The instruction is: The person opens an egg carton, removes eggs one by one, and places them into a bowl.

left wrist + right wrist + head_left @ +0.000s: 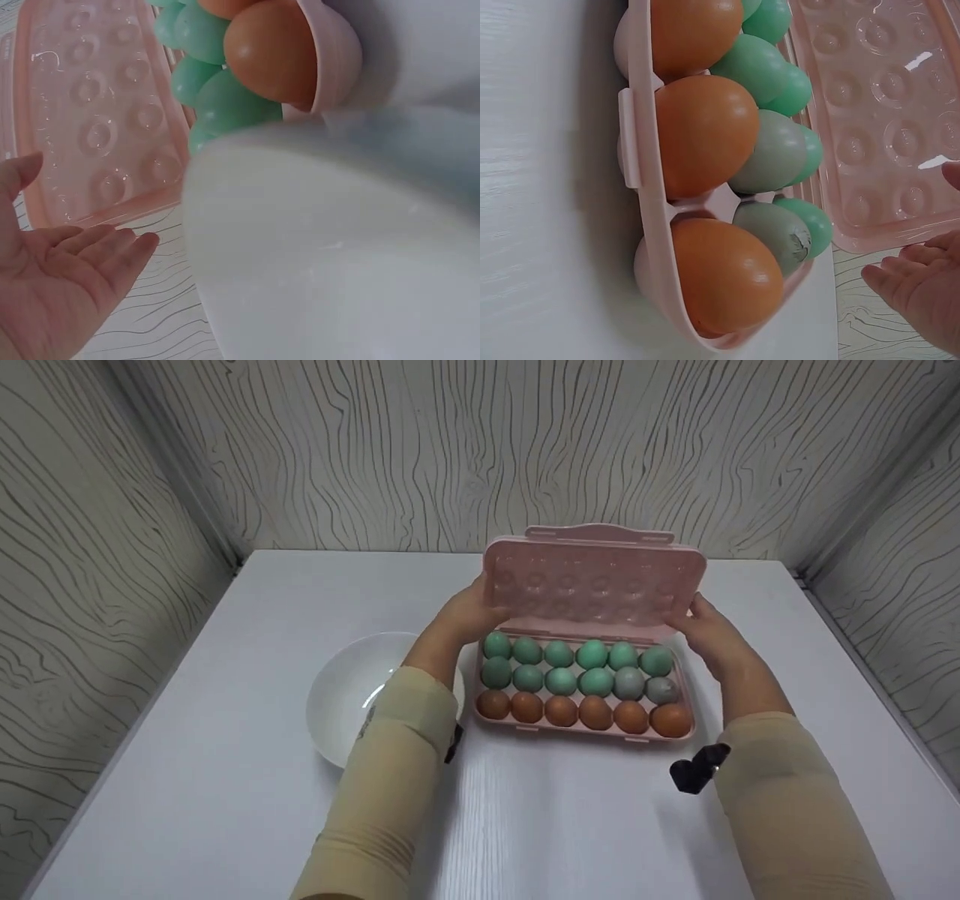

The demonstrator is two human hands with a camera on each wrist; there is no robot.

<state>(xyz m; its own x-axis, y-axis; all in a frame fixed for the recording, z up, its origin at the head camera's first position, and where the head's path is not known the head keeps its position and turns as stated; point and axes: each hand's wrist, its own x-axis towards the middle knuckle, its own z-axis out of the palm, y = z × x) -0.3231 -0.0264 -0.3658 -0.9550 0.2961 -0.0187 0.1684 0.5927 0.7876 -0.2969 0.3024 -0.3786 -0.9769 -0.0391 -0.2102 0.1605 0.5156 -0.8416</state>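
A pink egg carton (585,729) lies on the table with its clear-bumped lid (596,577) raised behind it. Brown eggs (561,711) fill the front row; green eggs (559,653) fill the two rows behind, a couple of them greyer. One grey egg (774,234) bears a cracked-looking patch. My left hand (471,611) is at the lid's left edge, its fingers (124,259) straight and its thumb apart, overlapping the lid in the left wrist view. At the right edge, my right hand (709,634) has its fingers (889,281) extended beside the lid and its thumb spread.
A white bowl (337,697) stands left of the carton, partly behind my left forearm. The white table (225,810) is bounded by wood-grain panels (375,457) at the back and on both sides.
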